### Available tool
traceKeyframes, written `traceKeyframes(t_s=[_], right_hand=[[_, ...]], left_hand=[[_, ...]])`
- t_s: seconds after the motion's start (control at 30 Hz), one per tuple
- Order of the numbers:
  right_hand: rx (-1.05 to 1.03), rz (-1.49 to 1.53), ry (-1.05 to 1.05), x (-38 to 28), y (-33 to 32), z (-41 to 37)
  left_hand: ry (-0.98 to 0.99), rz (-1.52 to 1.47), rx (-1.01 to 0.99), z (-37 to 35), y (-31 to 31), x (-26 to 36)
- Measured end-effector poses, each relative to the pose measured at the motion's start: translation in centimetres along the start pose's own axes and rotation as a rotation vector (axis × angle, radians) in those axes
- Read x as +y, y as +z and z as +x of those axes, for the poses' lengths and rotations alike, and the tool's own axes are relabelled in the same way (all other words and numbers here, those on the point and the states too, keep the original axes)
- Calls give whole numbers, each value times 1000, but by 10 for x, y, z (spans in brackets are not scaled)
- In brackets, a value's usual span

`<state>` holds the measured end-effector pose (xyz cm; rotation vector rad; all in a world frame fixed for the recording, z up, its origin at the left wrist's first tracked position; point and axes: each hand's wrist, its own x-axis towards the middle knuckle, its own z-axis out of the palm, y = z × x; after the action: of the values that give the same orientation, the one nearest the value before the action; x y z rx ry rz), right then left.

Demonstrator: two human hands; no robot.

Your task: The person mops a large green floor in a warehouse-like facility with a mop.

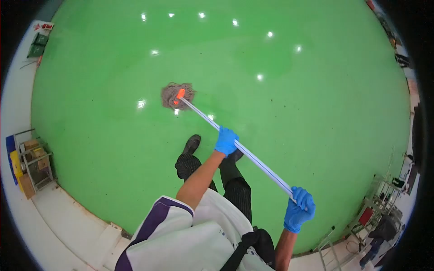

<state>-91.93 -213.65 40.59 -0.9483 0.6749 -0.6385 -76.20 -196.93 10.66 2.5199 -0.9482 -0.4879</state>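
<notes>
A string mop with a greyish-brown head and an orange socket lies on the green floor ahead of my feet. Its white and blue handle runs diagonally back toward my right side. My left hand, in a blue glove, is closed around the middle of this handle. Near the handle's upper end, my right hand is wrapped round it, gloved in blue too. The mop strands are spread flat against the floor.
Shiny green floor with light reflections surrounds me. A metal cart with boxes stands at the left wall, and green bins are farther up. Metal racks and a small ladder line the right edge.
</notes>
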Motion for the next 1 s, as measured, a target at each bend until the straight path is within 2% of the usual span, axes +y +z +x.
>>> traceKeyframes(t_s=[0.03, 0.1, 0.13, 0.2, 0.27, 0.33, 0.37, 0.43, 0.47, 0.53, 0.6, 0.63, 0.67, 0.73, 0.77, 0.8, 0.87, 0.9, 0.93, 0.97, 1.0], right_hand=[[-61, -19, 38, -7, -4, -3], [9, -85, 30, -47, -16, 1], [38, -145, 12, -69, -15, 14], [-12, -210, -31, -119, -22, 25], [-26, -271, -125, -159, -30, 34], [-58, -188, -160, -172, -56, 49], [-69, -104, -195, -173, -61, 51], [-73, -85, -221, -165, -79, 61], [-68, -76, -214, -154, -86, 65], [-54, -29, -154, -126, -107, 65], [101, -87, -31, -75, -104, 59], [41, -80, 33, -43, -109, 56], [3, -70, 66, -10, -101, 46], [-130, -69, 163, 31, -61, 26], [-227, -76, 224, 41, -47, 22], [-224, -77, 229, 37, -50, 22], [-283, 83, 157, 16, -61, 27], [-248, 51, 184, -7, -69, 32], [-217, 19, 207, -37, -75, 34], [-100, -138, 260, -68, -69, 27], [17, -293, 307, -97, -59, 17]], left_hand=[[10, -1, -24, 4, 0, 20], [5, -81, 137, 14, -1, 57], [14, -113, 138, 21, 6, 81], [86, -270, 101, 41, 27, 135], [175, -521, 210, 58, 31, 196], [222, -537, 75, 74, 37, 232], [219, -540, 70, 70, 32, 228], [179, -373, -212, 79, 22, 232], [173, -367, -203, 83, 28, 222], [190, -306, -40, 72, 42, 179], [178, -130, -48, 68, 49, 114], [99, -31, 23, 66, 61, 70], [-14, 54, -91, 65, 54, 32], [-80, 303, -7, 54, 30, -31], [-95, 338, 14, 51, 24, -35], [-110, 372, 33, 48, 18, -39], [-126, 217, 249, 49, 21, -15], [-135, 16, 141, 52, 35, 3], [-93, -73, 161, 51, 40, 30], [-49, -161, 178, 49, 44, 59], [28, -183, -5, 46, 29, 81]])
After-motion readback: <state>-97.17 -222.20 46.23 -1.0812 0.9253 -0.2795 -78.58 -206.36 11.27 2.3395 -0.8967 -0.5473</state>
